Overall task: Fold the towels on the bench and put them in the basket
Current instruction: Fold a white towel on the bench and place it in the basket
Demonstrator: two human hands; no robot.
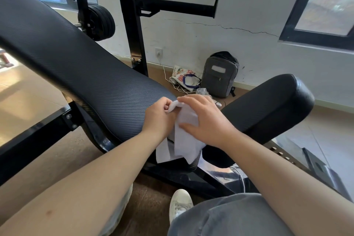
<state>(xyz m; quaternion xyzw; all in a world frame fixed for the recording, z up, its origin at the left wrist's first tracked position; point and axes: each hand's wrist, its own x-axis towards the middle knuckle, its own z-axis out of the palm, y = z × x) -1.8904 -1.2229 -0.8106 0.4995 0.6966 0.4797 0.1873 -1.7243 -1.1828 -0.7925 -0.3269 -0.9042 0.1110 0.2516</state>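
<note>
White towel [184,140] draped over the low end of the bench [86,67] back pad, lower half hanging off into the gap between that pad and the seat pad [268,113].

Left hand [160,116] at the bench's low end, fingers curled, pinching the towel's top corner. Right hand [207,119] just beside it, laid over the cloth, fingers spread and fairly straight, thumb pressing the towel down. Gripping nothing, only pinning.

No basket in view. No other towels seen on the bench.

Judged step: squaring up an early fold. Well short of done.

Risks from here:
- Smooth-looking, sloped pad under the cloth. Easing the flat hand likely to let the towel slide into the gap or down to the floor [67,159] beneath the bench.
- Only one corner pinched. Pulling on it alone apt to skew the fold and bunch the edge.
- Hanging half unsupported. Could catch on the bench frame below.
- Basket out of sight. A carry away from the bench may loosen a weak fold.
</note>
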